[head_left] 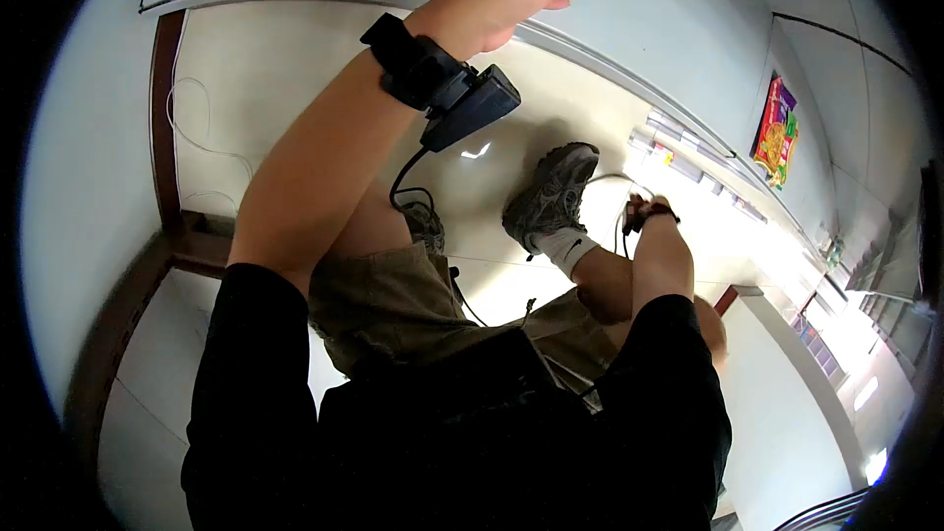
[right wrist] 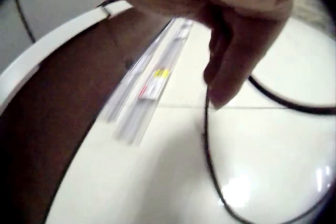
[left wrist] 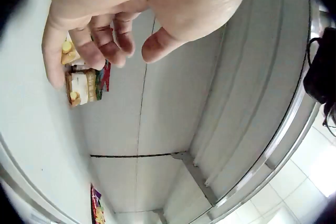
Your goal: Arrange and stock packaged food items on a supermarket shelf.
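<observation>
Pale grey shelf (head_left: 649,29) up by the left hand (left wrist: 147,11), and its fingers (left wrist: 86,48) are loosely bent, with the thumb apart from them and nothing held. Just past those fingertips there's a little bunch of snack-looking packets (left wrist: 81,87), white and tan ones with a bit of red and green behind, partly hidden by the fingers. I can't tell if the hand is touching any of them. Farther along the shelf from the left fingers is a shiny purple, red and yellow packet (head_left: 777,133).

Right hand (right wrist: 231,3) is down low over the cream tiled floor (right wrist: 178,166), fingers pointing downward and close together. A thin black cable (right wrist: 210,161) meets the fingertips and loops below them, but honestly I can't tell if it's pinched or just passes behind. Off to one side of those fingers, apart from them, some long clear plastic strips (right wrist: 142,103) lie on the floor, with a yellow and red label on one; they're kinda blurry. Thicker black cable (right wrist: 283,100) on the other side of the fingers. Dark sneaker (head_left: 556,192) planted on the floor between the two hands.
</observation>
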A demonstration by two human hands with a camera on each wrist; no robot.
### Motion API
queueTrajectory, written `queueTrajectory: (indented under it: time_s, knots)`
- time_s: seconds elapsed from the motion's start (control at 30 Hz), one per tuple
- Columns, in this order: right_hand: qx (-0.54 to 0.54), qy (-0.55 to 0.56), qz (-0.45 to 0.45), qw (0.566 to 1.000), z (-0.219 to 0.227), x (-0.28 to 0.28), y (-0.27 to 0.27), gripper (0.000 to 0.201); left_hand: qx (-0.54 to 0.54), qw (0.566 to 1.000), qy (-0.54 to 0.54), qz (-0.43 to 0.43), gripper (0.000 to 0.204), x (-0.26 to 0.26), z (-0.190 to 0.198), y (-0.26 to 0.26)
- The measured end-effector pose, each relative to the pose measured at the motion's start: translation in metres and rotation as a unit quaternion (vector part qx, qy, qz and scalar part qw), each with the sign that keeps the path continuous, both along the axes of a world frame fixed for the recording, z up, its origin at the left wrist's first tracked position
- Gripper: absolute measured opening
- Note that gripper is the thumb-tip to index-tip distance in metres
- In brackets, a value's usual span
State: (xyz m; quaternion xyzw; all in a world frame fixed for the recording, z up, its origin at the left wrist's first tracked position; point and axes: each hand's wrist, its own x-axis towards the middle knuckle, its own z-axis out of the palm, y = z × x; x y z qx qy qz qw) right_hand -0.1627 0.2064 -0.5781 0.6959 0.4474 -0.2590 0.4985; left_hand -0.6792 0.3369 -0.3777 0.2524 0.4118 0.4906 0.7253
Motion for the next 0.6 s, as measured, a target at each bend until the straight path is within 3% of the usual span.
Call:
queueTrajectory:
  time_s: [0.07,0.1,0.13,0.17,0.2,0.3,0.4,0.47,0.53,0.6]
  knots:
    - [-0.052,-0.062,0.006,0.997,-0.047,0.098,-0.026,0.035,-0.013,1.0,0.02,0.005,0.017,-0.005,0.0,-0.004]
    - [-0.054,-0.062,0.011,0.997,-0.04,0.12,-0.012,0.035,-0.012,0.999,0.039,0.011,0.018,-0.009,0.002,-0.006]
    - [0.099,-0.049,-0.25,0.962,-0.03,0.136,-0.001,0.031,-0.012,0.998,0.056,0.016,0.018,-0.014,0.003,-0.008]
    - [0.245,-0.032,-0.487,0.838,-0.016,0.151,0.011,0.031,-0.015,0.998,0.054,0.019,0.018,-0.017,0.003,-0.008]
    - [0.244,0.004,-0.519,0.819,0.023,0.129,0.033,0.035,-0.009,0.999,0.045,0.024,0.018,-0.02,0.002,-0.005]
    - [0.227,0.129,-0.535,0.804,0.156,0.059,0.078,0.049,0.016,0.999,0.03,0.019,0.018,-0.024,0.017,-0.002]
    - [0.325,0.191,-0.52,0.766,0.283,0.026,0.08,0.063,0.113,0.992,-0.048,0.008,0.017,-0.034,0.027,0.006]
    - [0.43,0.207,-0.41,0.777,0.352,0.027,0.05,0.062,0.14,0.989,0.027,0.034,0.017,-0.054,0.056,0.002]
    - [0.484,0.175,-0.307,0.801,0.415,0.025,0.019,0.047,0.139,0.988,0.012,0.066,0.016,-0.085,0.069,-0.003]
    - [0.532,0.222,-0.261,0.774,0.465,0.053,0.006,0.039,0.223,0.966,0.092,0.097,0.015,-0.114,0.069,-0.001]
